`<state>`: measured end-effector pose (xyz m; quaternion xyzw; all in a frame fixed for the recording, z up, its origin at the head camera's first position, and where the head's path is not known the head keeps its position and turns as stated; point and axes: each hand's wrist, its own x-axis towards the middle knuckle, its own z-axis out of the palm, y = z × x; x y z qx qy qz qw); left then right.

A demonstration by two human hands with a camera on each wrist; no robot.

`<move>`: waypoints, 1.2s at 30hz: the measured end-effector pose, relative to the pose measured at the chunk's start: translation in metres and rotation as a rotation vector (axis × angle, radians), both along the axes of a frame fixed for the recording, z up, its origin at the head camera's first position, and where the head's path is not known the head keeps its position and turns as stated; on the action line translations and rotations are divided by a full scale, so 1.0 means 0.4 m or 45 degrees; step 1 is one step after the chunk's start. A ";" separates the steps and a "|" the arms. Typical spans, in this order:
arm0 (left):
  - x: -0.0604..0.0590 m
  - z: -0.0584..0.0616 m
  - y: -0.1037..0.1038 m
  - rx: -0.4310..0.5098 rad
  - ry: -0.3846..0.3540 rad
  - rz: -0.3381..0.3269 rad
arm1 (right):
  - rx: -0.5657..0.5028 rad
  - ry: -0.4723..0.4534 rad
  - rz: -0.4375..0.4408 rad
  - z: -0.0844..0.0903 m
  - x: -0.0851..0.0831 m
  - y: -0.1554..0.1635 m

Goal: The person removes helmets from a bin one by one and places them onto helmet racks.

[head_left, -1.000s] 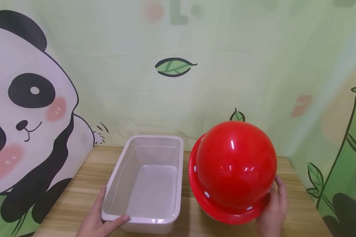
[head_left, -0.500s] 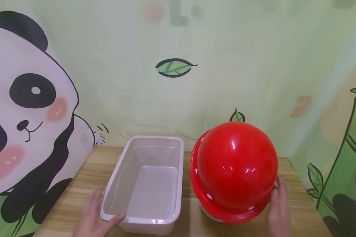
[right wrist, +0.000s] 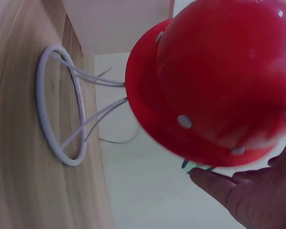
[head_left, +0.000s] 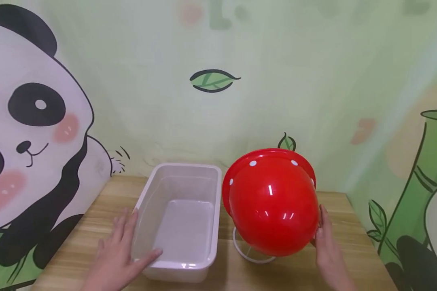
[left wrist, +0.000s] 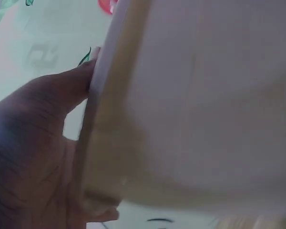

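My left hand [head_left: 114, 252] lies at the near left corner of a pale plastic basin [head_left: 215, 226], fingers along its side and thumb over the front rim. The left wrist view shows the basin's wall [left wrist: 205, 105] with my thumb [left wrist: 76, 83] at its edge. On the right, a glossy red hard hat [head_left: 274, 202] with white studs tilts toward me on a white wire stand, whose base ring [right wrist: 40, 105] rests on the table. Extended fingers of my right hand [head_left: 327, 248] touch the hat's right side; the hat hides some fingertips.
The wood-grain table [head_left: 105, 194] carries both things, with the basin left of the hat and a narrow gap between them. A green cloth backdrop [head_left: 149, 101] printed with pandas and bamboo stands behind the table and along both sides.
The hard hat has turned and tipped, so its brim shows at the far side instead of the near side, baring the stand's ring. My left hand has slid a little farther forward.
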<state>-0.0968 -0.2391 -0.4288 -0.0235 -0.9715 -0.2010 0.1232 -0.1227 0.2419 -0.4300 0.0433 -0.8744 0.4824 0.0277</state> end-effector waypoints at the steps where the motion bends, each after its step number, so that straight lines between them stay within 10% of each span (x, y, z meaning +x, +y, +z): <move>1: -0.006 -0.008 0.015 0.011 0.007 -0.017 | -0.040 -0.020 -0.019 -0.008 -0.003 -0.011; 9: -0.013 -0.005 0.055 0.027 0.222 0.053 | -0.158 0.043 -0.049 -0.037 -0.025 -0.016; 15: -0.032 0.031 0.092 0.122 0.325 0.040 | -0.450 -0.038 -0.133 -0.025 -0.122 0.007; 19: -0.029 0.024 0.077 0.159 0.292 0.049 | -0.572 -0.076 -0.085 -0.035 -0.174 0.017; 27: -0.002 -0.006 -0.004 0.202 0.133 0.123 | -0.847 0.026 -0.434 0.003 -0.199 0.002; 36: 0.011 -0.023 -0.024 0.221 0.033 0.126 | -1.344 -0.025 -0.312 0.077 -0.176 -0.064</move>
